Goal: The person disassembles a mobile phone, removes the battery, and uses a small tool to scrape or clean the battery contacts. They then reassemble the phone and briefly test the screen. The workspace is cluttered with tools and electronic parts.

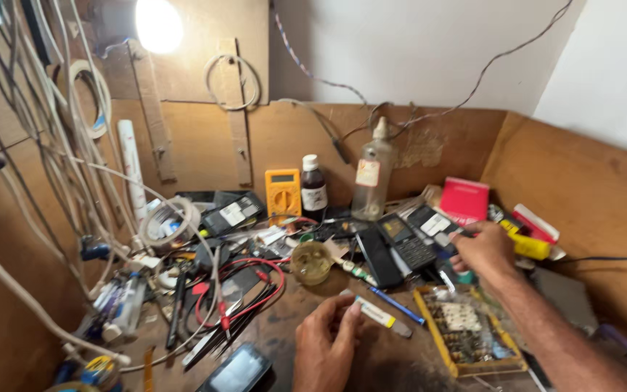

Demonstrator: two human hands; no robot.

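My left hand (326, 340) rests low on the wooden bench, its fingers pinching a small flat white and yellow part (376, 313) by one end. My right hand (485, 252) reaches out over the right side of the bench, its fingers closed near a black phone body (437, 226) with a white label; I cannot tell if it grips anything. A keypad phone (408, 243) lies just left of that hand. A yellow-rimmed tray (466, 332) of small parts sits under my right forearm.
A yellow multimeter (283, 191), a dark bottle (313, 187) and a clear glass bottle (371, 177) stand at the back. Red and black probe leads (255, 290), tweezers, a tape roll (168, 221) and a dark phone (239, 372) crowd the left. White cables hang on the left wall.
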